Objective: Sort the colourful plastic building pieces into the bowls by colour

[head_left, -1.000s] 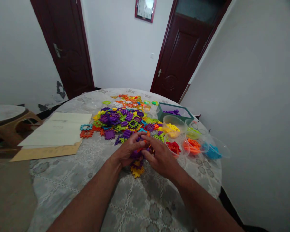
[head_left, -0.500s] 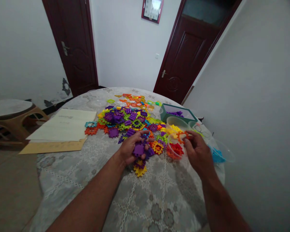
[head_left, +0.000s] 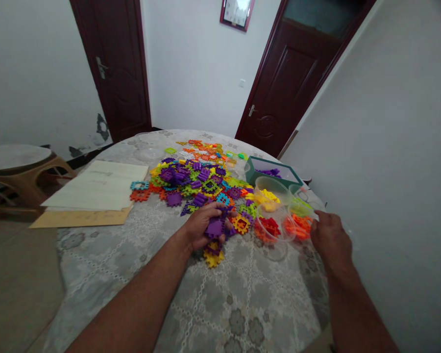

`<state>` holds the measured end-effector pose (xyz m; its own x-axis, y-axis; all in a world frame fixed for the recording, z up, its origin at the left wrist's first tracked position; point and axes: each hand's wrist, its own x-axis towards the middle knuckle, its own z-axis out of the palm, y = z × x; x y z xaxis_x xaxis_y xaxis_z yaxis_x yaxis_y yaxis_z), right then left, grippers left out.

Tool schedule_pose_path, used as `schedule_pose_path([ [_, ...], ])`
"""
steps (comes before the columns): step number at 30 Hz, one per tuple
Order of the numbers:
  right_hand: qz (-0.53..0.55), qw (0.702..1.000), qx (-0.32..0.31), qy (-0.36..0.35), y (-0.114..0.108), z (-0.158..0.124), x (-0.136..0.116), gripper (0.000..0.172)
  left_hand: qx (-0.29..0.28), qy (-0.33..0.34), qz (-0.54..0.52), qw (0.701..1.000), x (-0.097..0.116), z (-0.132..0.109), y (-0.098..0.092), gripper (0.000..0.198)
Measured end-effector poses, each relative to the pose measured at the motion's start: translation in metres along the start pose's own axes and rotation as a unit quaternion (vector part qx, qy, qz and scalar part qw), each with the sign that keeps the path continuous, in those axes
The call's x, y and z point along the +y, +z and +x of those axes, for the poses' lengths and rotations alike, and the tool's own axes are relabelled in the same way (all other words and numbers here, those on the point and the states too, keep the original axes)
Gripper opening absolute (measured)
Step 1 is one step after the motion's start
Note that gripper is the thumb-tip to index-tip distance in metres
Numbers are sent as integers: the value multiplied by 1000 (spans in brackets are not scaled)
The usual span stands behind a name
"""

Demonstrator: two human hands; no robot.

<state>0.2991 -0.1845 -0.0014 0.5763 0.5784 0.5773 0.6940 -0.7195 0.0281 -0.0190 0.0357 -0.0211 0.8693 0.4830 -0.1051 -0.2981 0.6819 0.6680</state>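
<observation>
My left hand (head_left: 205, 226) is closed around a few purple interlocking plastic pieces (head_left: 215, 228), just in front of a large heap of mixed-colour pieces (head_left: 191, 179). Below that hand, a yellow toothed piece (head_left: 213, 259) lies on the cloth. My right hand (head_left: 331, 239) hovers at the right side of a clear bowl holding orange pieces (head_left: 297, 227), fingers curled together. Whatever they pinch is hidden. To the left of that bowl stand clear bowls with red pieces (head_left: 267, 229) and yellow pieces (head_left: 266, 200).
A green-edged box (head_left: 274, 171) with purple pieces stands behind the bowls. Paper sheets (head_left: 95, 185) lie over a brown envelope (head_left: 79, 218) at the left. More orange pieces (head_left: 206, 151) are spread at the back of the patterned tablecloth (head_left: 238, 294). A stool (head_left: 20, 159) stands left of the table.
My right hand has moved right, from above the red pieces to beside the orange ones. The orange square piece it held no longer shows. My left hand's fingers have drawn in around the purple pieces.
</observation>
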Motion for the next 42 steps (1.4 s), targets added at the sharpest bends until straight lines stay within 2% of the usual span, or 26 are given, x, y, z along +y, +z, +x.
schedule_pose_path([
  [2,52,998,25,-38,-9,-4,-23,35,19,0,-5,1000,0,0,0,21],
  [4,160,979,33,-125,-22,-11,-55,30,39,0,-15,999,1,1,-1,20],
  [7,314,911,-23,-265,-45,-32,-115,28,63,5,-30,998,1,4,-2,18],
  [10,367,862,-63,-344,-59,-55,-168,35,82,5,-64,995,0,8,-3,7],
  [12,360,856,-73,-363,-59,-66,-193,40,88,-2,-95,992,0,10,-3,6],
  [15,335,871,-84,-349,-48,-70,-212,38,80,-12,-125,989,1,9,-1,20],
  [18,351,876,-90,-317,-36,-67,-216,31,68,-1,-147,987,3,6,1,26],
  [24,413,873,-88,-245,-25,-59,-211,23,36,-11,-171,985,3,3,4,14],
  [26,417,879,-91,-214,-24,-56,-210,19,36,3,-172,984,2,3,5,17],
  [30,433,882,-113,-144,-31,-51,-206,18,33,13,-139,990,1,2,6,30],
  [35,459,868,-159,-104,-51,-40,-187,26,44,-3,-70,997,2,1,4,36],
  [39,464,855,-213,-98,-53,-9,-161,44,79,23,-6,997,3,1,2,31],
  [42,496,815,-289,-81,-40,32,-144,42,89,41,30,995,3,1,3,24],
])
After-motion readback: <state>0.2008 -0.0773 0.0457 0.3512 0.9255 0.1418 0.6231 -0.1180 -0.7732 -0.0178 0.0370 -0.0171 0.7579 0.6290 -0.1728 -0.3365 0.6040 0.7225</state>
